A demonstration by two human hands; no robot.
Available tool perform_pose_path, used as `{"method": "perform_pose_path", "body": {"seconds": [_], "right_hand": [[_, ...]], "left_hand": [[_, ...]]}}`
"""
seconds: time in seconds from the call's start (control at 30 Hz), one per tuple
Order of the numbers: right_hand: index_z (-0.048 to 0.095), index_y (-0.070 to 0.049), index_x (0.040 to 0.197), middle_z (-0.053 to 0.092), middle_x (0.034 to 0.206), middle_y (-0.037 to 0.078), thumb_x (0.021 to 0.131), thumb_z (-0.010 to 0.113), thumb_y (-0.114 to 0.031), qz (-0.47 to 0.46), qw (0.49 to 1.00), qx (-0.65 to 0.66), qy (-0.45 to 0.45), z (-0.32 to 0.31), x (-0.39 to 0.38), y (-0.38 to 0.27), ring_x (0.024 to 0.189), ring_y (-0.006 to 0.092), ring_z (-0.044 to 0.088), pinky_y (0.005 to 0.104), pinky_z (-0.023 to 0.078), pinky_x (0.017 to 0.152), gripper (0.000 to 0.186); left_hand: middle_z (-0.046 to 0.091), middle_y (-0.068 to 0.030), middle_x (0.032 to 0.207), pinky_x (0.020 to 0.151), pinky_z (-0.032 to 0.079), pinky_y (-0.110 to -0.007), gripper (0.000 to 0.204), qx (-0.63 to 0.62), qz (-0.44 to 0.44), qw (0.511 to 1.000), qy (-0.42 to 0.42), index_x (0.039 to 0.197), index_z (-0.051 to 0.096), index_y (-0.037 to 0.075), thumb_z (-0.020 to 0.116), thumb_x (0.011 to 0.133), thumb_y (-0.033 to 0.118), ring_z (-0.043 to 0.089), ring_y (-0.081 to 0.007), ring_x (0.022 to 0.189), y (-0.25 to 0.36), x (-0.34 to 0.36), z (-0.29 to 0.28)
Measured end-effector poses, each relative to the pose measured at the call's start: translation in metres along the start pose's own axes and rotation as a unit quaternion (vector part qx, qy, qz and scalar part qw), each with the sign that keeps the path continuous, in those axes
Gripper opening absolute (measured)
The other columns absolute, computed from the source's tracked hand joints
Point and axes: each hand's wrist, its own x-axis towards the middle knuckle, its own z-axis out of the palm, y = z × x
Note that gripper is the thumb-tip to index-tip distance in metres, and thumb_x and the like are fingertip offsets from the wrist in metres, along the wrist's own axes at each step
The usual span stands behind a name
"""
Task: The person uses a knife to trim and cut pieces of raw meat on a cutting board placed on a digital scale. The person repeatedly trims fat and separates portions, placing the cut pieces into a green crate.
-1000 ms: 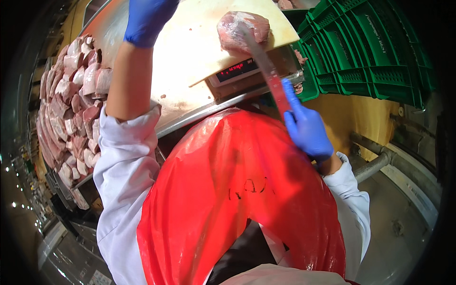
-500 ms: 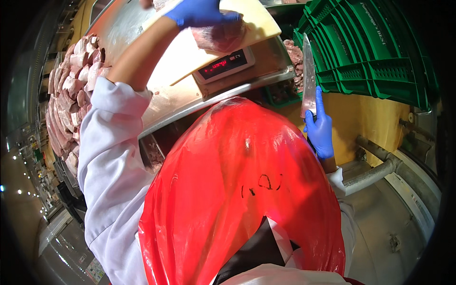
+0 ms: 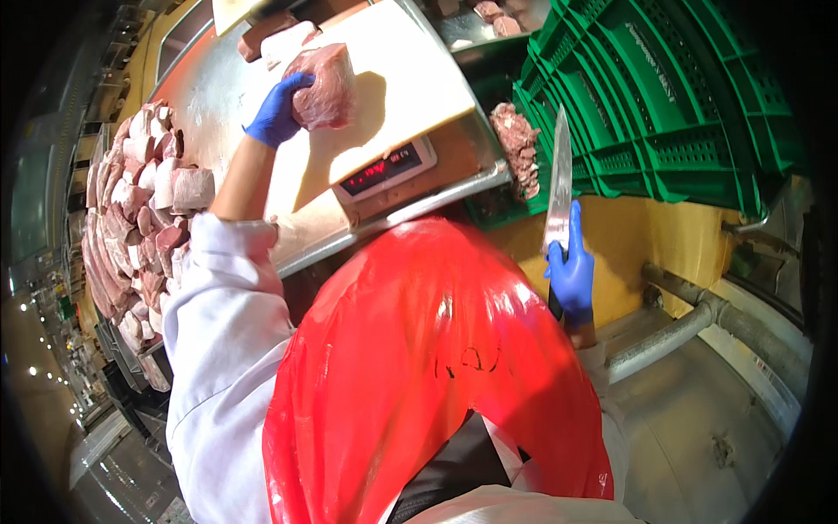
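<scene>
The person's left hand, in a blue glove, is gripping a large pink piece of meat by its left side, the fingers curling round it. The piece is casting a shadow over the pale cutting board (whether its underside is touching the board, I cannot tell), and more cut meat is lying just beyond it. Well apart, off to the right, the gloved right hand is closing round the handle of a knife, its index finger extending along the base of the blade, which is pointing away from the body. A scale display is glowing red at the board's near edge. Meat scraps are lying right of the board, near tilted green crates, while a heap of meat pieces is spreading at far left. The person is wearing a red apron.
</scene>
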Motion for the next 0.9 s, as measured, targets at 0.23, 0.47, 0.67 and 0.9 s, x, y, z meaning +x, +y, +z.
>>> {"method": "perform_pose_path", "body": {"seconds": [0.23, 0.47, 0.67, 0.9], "right_hand": [[0.02, -0.016, 0.165, 0.064, 0.075, 0.006, 0.101, 0.054, -0.011, 0.005, 0.999, -0.042, 0.009, 0.009, 0.022, 0.0, 0.055, 0.0139, 0.058, 0.0319, 0.051, 0.051, 0.073], [0.023, -0.019, 0.165, 0.063, 0.075, 0.005, 0.1, 0.054, -0.007, -0.019, 0.999, -0.005, 0.048, 0.029, 0.05, -0.024, 0.054, 0.0112, 0.056, 0.0305, 0.049, 0.05, 0.073], [0.022, -0.019, 0.165, 0.063, 0.075, 0.005, 0.099, 0.054, -0.005, -0.021, 0.999, -0.025, 0.029, 0.066, 0.048, -0.042, 0.054, 0.0109, 0.056, 0.0295, 0.049, 0.05, 0.074], [0.023, -0.023, 0.165, 0.063, 0.074, 0.004, 0.099, 0.051, 0.0, 0.017, 0.996, -0.059, 0.063, 0.134, 0.038, -0.102, 0.053, 0.0081, 0.053, 0.0277, 0.047, 0.049, 0.076]], "left_hand": [[0.066, -0.0183, 0.104, 0.082, 0.058, -0.045, 0.037, -0.262, 0.09, 0.959, 0.05, 0.11, 0.065, 0.005, 0.07, 0.093, 0.038, 0.066, -0.0336, 0.094, 0.093, 0.084, 0.093], [0.061, -0.0113, 0.127, 0.102, 0.05, -0.043, 0.053, 0.178, 0.292, 0.912, 0.227, 0.131, 0.056, 0.004, 0.066, 0.096, 0.042, 0.059, -0.0258, 0.121, 0.11, 0.027, -0.079], [0.054, -0.0328, 0.143, 0.113, 0.042, -0.042, 0.095, 0.543, 0.079, 0.694, 0.467, 0.141, 0.048, -0.013, 0.078, 0.081, 0.054, 0.053, -0.0416, 0.134, 0.021, -0.063, -0.362], [0.046, -0.0246, 0.15, 0.115, 0.04, -0.044, 0.085, 0.68, 0.196, 0.681, 0.187, 0.146, 0.047, 0.003, 0.082, 0.077, 0.038, 0.046, -0.0418, 0.138, 0.02, 0.065, -0.33]]}}
